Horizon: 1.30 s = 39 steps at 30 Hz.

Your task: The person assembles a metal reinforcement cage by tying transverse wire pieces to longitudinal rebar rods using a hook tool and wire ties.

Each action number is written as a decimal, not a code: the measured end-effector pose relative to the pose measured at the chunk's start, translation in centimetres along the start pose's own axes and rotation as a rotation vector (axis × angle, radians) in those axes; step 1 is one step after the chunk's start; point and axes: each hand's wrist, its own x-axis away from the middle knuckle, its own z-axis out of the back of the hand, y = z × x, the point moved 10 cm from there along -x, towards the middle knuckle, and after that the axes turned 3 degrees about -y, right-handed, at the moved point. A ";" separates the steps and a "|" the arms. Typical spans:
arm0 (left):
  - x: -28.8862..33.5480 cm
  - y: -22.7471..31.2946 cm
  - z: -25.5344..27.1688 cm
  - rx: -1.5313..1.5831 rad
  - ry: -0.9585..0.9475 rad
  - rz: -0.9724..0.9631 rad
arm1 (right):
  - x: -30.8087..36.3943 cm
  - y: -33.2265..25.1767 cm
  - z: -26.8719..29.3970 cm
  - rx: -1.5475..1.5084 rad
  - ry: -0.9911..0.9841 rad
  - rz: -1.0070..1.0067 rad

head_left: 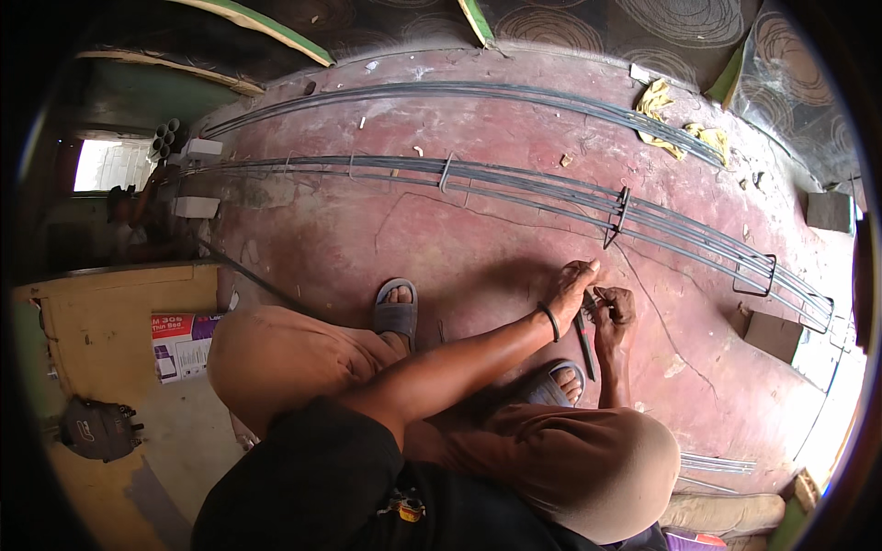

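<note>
Over the floor between my knees, my left hand (573, 286) is closed, with a dark band on its wrist. A slim dark tool with red along its handle (585, 347) points down from beneath its fingers; the tool's upper end is hidden. Close on the right, my right hand (614, 312) has its fingers curled together, and what they pinch is too small to make out. Beyond both hands lies a long bundle of steel rods (524, 181) with dark bent-wire stirrups (622, 218) around it, the nearest one just past my hands.
A second bundle of rods (441, 87) runs farther back, by yellow cloth (654, 106). Blocks (774, 336) stand at the right near the rod ends. A wooden board (119, 292) and a black bag-like item (99, 430) are at left. My sandalled feet (397, 312) rest on the reddish floor.
</note>
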 end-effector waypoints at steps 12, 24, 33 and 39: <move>0.9 -0.7 -9.2 0.474 -0.229 0.187 | 2.9 2.7 4.2 -0.898 0.492 -0.187; 0.8 4.4 -14.8 -0.336 -0.487 0.022 | 7.5 -1.3 10.6 -0.850 0.048 -0.376; 3.5 22.8 -17.5 -1.447 -0.999 -0.036 | 1.8 -11.1 15.9 -0.710 -0.101 -0.036; -2.7 27.7 -9.7 -1.669 -0.703 -0.229 | -5.1 -16.1 13.2 -0.237 -0.207 -0.111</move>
